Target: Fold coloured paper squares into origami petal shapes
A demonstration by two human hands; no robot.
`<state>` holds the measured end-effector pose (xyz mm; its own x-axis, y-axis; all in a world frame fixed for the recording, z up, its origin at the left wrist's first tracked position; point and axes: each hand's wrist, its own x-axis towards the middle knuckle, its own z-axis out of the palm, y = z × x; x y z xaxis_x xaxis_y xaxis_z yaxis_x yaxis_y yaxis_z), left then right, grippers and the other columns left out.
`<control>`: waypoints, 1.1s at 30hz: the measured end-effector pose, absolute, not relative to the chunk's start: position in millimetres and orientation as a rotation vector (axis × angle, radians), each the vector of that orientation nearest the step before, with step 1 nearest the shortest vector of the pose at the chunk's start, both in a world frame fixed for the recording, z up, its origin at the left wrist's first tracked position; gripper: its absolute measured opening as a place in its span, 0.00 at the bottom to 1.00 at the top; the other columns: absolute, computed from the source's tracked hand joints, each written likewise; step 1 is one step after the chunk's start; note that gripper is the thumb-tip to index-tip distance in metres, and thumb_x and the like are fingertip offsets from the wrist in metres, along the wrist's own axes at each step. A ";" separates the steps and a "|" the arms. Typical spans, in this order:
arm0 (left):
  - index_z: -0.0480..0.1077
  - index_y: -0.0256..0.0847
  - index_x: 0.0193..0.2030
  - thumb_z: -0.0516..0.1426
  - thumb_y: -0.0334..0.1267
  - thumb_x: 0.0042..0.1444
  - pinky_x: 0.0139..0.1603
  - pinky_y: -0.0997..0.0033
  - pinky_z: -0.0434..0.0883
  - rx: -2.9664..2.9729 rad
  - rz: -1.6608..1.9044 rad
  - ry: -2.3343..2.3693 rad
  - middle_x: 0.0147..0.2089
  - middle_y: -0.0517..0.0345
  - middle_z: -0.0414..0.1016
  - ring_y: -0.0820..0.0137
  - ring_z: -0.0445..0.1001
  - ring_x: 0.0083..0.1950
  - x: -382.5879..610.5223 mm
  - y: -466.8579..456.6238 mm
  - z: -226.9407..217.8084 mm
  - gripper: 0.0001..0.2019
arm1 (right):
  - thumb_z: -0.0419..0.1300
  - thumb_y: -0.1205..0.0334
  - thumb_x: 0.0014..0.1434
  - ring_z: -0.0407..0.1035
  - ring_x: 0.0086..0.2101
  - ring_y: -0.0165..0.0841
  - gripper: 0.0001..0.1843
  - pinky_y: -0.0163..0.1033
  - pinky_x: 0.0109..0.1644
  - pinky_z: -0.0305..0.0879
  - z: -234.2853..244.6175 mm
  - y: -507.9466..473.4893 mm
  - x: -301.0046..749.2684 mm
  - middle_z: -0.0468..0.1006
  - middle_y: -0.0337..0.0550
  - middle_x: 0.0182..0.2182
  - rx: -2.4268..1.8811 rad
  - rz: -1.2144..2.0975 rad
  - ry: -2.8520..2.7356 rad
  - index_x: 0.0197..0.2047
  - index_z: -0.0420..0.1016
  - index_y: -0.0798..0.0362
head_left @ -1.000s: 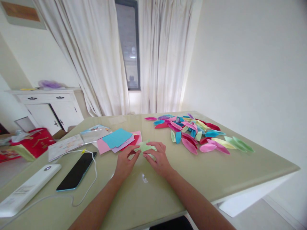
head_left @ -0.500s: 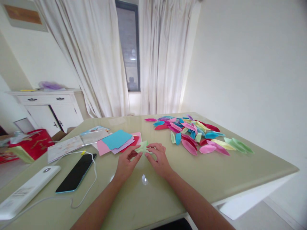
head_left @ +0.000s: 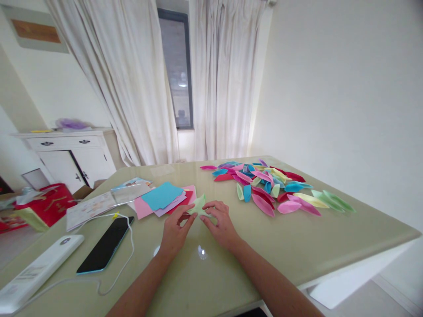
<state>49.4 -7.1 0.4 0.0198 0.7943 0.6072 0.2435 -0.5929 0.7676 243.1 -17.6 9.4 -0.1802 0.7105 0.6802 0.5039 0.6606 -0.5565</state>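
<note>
A small piece of light green paper (head_left: 198, 205) with raised, folded edges is held between both hands above the near middle of the table. My left hand (head_left: 176, 226) pinches its left side between thumb and fingers. On the other side, my right hand (head_left: 220, 221) grips it the same way; fingertips hide part of the paper. Just beyond my left hand lie flat coloured sheets, with a blue sheet (head_left: 162, 196) on top and a pink sheet (head_left: 142, 208) beneath. Right of my hands spreads a pile of folded paper boat shapes (head_left: 262, 204) in pink, blue, red, yellow and green.
A black phone (head_left: 107, 244), a white cable (head_left: 131, 246) and a long white device (head_left: 39, 268) lie on the table (head_left: 297, 246) at left. Behind them are a printed card (head_left: 90, 209) and a clear sleeve (head_left: 130, 193). A red bag (head_left: 54, 202) stands beyond the left edge.
The green paper's edges now stand up more, where it looked flatter before. Both hands keep their pinch on it in nearly the same place. The camera view has shifted slightly.
</note>
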 end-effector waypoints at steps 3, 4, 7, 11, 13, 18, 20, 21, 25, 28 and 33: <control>0.81 0.47 0.52 0.65 0.45 0.61 0.46 0.62 0.82 1.864 1.609 1.062 0.50 0.53 0.83 0.64 0.81 0.41 48.6 -7.3 1.7 0.14 | 0.67 0.59 0.67 0.72 0.51 0.42 0.02 0.52 0.59 0.59 8.2 -17.0 243.6 0.81 0.44 0.47 -0.955 0.249 -1.824 0.42 0.79 0.46; 0.81 0.47 0.53 0.65 0.45 0.62 0.48 0.62 0.81 1.876 1.603 1.056 0.51 0.52 0.83 0.63 0.81 0.44 48.7 -7.9 2.4 0.14 | 0.67 0.59 0.67 0.72 0.50 0.42 0.02 0.52 0.58 0.59 8.0 -16.9 243.7 0.81 0.44 0.47 -0.950 0.246 -1.825 0.42 0.79 0.46; 0.81 0.48 0.53 0.63 0.44 0.64 0.53 0.61 0.80 1.919 1.569 1.033 0.53 0.51 0.83 0.59 0.81 0.51 49.3 -9.8 4.1 0.13 | 0.67 0.58 0.67 0.72 0.50 0.41 0.03 0.51 0.57 0.58 7.8 -17.4 244.0 0.81 0.44 0.47 -0.948 0.233 -1.841 0.40 0.81 0.46; 0.79 0.46 0.54 0.62 0.45 0.64 0.50 0.61 0.80 1.882 1.572 1.074 0.48 0.52 0.83 0.62 0.82 0.44 50.1 -8.9 1.7 0.14 | 0.68 0.56 0.67 0.71 0.51 0.42 0.04 0.52 0.58 0.59 8.1 -18.4 245.7 0.80 0.44 0.48 -0.946 0.247 -1.886 0.40 0.84 0.45; 0.74 0.44 0.56 0.62 0.47 0.64 0.47 0.62 0.81 1.820 1.607 1.109 0.47 0.52 0.83 0.64 0.83 0.41 50.3 -6.9 -1.1 0.17 | 0.68 0.56 0.67 0.71 0.51 0.42 0.04 0.52 0.58 0.59 8.3 -18.2 246.9 0.80 0.44 0.48 -0.947 0.245 -1.871 0.41 0.84 0.45; 0.70 0.43 0.52 0.65 0.47 0.61 0.40 0.65 0.80 1.767 1.604 1.147 0.40 0.54 0.84 0.63 0.84 0.39 50.4 -5.1 -5.0 0.17 | 0.68 0.57 0.67 0.71 0.50 0.41 0.03 0.52 0.58 0.59 8.5 -16.7 247.9 0.80 0.44 0.47 -0.945 0.205 -1.832 0.41 0.84 0.44; 0.74 0.43 0.46 0.66 0.46 0.60 0.39 0.65 0.80 1.802 1.570 1.142 0.38 0.55 0.84 0.61 0.84 0.39 50.2 -6.3 -4.0 0.12 | 0.68 0.56 0.67 0.70 0.50 0.42 0.04 0.52 0.57 0.59 8.4 -16.8 247.2 0.80 0.44 0.47 -0.924 0.197 -1.876 0.41 0.85 0.43; 0.76 0.44 0.44 0.66 0.46 0.60 0.40 0.65 0.80 1.825 1.553 1.133 0.38 0.55 0.84 0.60 0.84 0.40 50.1 -7.1 -3.1 0.10 | 0.68 0.56 0.67 0.70 0.50 0.41 0.04 0.52 0.57 0.59 8.5 -17.0 246.9 0.80 0.43 0.47 -0.916 0.193 -1.890 0.40 0.85 0.42; 0.82 0.47 0.48 0.62 0.44 0.64 0.52 0.59 0.79 1.913 1.475 1.066 0.46 0.53 0.86 0.58 0.84 0.49 50.1 -10.2 0.3 0.10 | 0.68 0.56 0.67 0.70 0.46 0.40 0.05 0.50 0.54 0.59 9.0 -17.5 246.2 0.78 0.43 0.42 -0.951 0.189 -1.870 0.40 0.86 0.43; 0.82 0.49 0.53 0.63 0.44 0.64 0.56 0.57 0.77 1.944 1.424 1.024 0.51 0.52 0.85 0.58 0.83 0.52 50.5 -10.6 0.9 0.13 | 0.68 0.56 0.67 0.70 0.44 0.39 0.05 0.49 0.51 0.59 8.3 -16.7 246.5 0.77 0.43 0.39 -0.980 0.200 -1.852 0.41 0.86 0.45; 0.81 0.50 0.56 0.65 0.43 0.62 0.57 0.57 0.77 1.925 1.417 1.006 0.53 0.53 0.85 0.58 0.82 0.52 49.6 -7.8 -1.4 0.15 | 0.67 0.65 0.63 0.73 0.43 0.39 0.08 0.48 0.51 0.58 8.7 -18.0 245.6 0.79 0.41 0.39 -0.927 0.197 -1.882 0.44 0.84 0.45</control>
<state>49.6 -7.8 -1.4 0.1676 0.8187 0.5493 0.2490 -0.5743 0.7799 245.6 -18.0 8.7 -0.2182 0.6739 0.7059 0.5133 0.6944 -0.5043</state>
